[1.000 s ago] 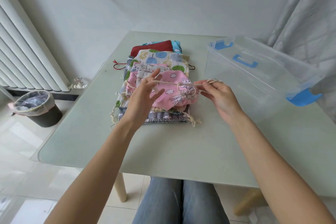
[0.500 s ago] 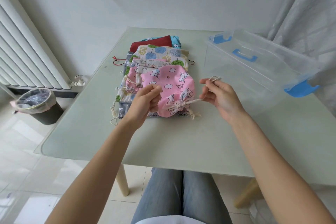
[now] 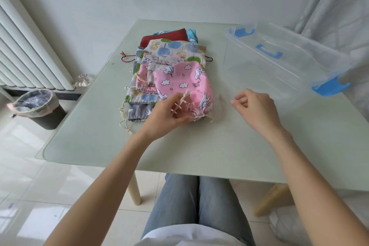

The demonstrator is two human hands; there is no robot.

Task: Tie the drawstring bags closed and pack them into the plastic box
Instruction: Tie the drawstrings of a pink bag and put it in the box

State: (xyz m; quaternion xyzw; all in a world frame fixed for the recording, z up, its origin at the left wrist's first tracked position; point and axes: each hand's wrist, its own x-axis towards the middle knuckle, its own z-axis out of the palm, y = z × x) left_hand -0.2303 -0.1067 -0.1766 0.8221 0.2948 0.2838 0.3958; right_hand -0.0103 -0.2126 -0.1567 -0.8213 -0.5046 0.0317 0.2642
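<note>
I see the left hand [image 3: 167, 114] at the gathered mouth of the pink bag [image 3: 183, 84]. Its fingers [image 3: 176, 99] are curled and grasp the cream cord [image 3: 182, 100], which rises between them in a short stub. The bag mouth is cinched into a ruffle just right of these fingers, with a cord end trailing from it onto the tabletop [image 3: 219, 146].

The right hand [image 3: 253, 108] is above the tabletop, well right of the bag and apart from it. Its fingers [image 3: 239, 101] are loosely curled and grasp nothing that I can see.

The pink bag lies on the near end of the bag stack [image 3: 171, 50], which extends away from the left fingers. I see a tree-print bag, a red bag and a blue bag among the farther layers. Loose cords hang off the stack's left edge.

The box [image 3: 279, 62] is clear plastic with blue latches and a blue handle. It sits beyond and right of the right fingers, near the far right tabletop edge. I see no bag in it.

A bin [image 3: 38, 108] stands on the floor left of the tabletop, below a radiator [image 3: 26, 54].
</note>
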